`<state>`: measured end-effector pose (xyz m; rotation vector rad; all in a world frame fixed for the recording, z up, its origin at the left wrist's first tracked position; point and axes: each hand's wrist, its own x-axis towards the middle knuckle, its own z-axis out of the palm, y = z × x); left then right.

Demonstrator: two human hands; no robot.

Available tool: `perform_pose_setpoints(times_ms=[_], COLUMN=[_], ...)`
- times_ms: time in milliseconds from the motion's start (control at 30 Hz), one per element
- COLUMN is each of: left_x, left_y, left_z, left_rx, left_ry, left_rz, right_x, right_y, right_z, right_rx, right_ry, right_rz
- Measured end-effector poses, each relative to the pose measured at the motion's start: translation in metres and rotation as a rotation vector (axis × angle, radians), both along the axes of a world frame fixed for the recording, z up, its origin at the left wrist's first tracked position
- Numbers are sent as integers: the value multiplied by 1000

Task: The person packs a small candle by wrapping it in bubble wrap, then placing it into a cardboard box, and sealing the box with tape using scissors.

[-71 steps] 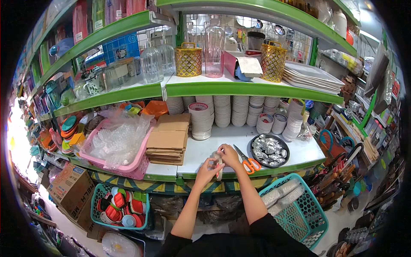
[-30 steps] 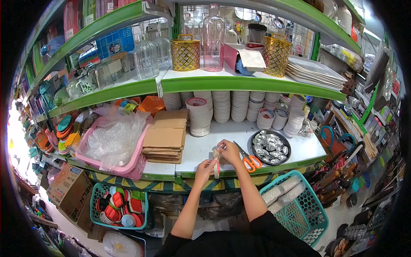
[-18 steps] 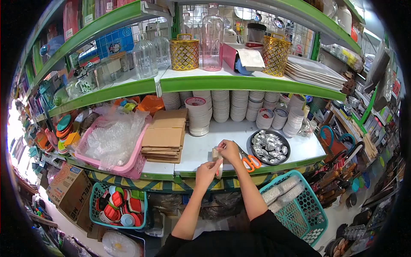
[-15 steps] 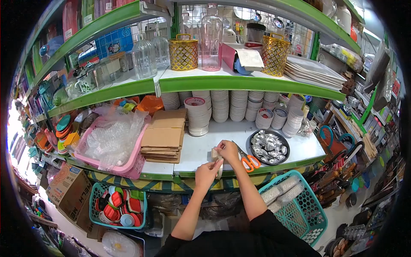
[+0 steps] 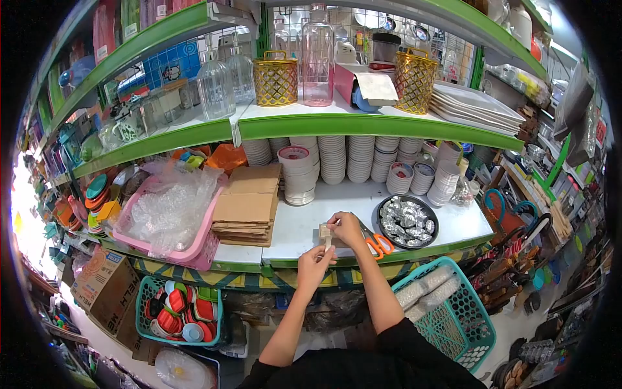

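A small beige, squarish piece [image 5: 324, 231] with a narrow pale strip [image 5: 328, 242] running down from it is between my hands, over the front of the white shelf [image 5: 295, 236]. My left hand [image 5: 313, 266] pinches the lower end of the strip. The fingers of my right hand [image 5: 346, 228] are closed at the beige piece's upper right edge; I cannot tell exactly what the piece is. Scissors with orange handles [image 5: 382, 244] lie right beside my right wrist. Further right, a round black tray [image 5: 414, 246] holds several crumpled-looking silver foil pieces [image 5: 407, 220].
Flat cardboard pieces [image 5: 245, 201] are stacked left of my hands, beside a pink basket [image 5: 206, 249] of bubble wrap. Stacks of white bowls [image 5: 332, 159] line the shelf's back. Below stand a teal basket [image 5: 483, 324] and another of colourful containers [image 5: 220, 318]. A green-edged shelf [image 5: 363, 125] hangs above.
My left hand has shifted slightly down, and the pale strip now shows straight between the hands. The beige piece is more visible; the scissors and tray stay put.
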<state>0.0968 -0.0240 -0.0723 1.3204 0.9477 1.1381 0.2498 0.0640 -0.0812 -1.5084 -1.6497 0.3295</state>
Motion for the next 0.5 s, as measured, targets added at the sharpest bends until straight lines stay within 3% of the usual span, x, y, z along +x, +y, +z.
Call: perform_pose_setpoints(times_ms=[500], left_x=[-2], left_y=[-1], left_z=[-6], left_rx=[-22], left_ry=[-71], left_rz=[-53], right_x=[1], right_y=[-3], right_z=[5], right_rx=[-71], right_ry=[29], right_rz=[11])
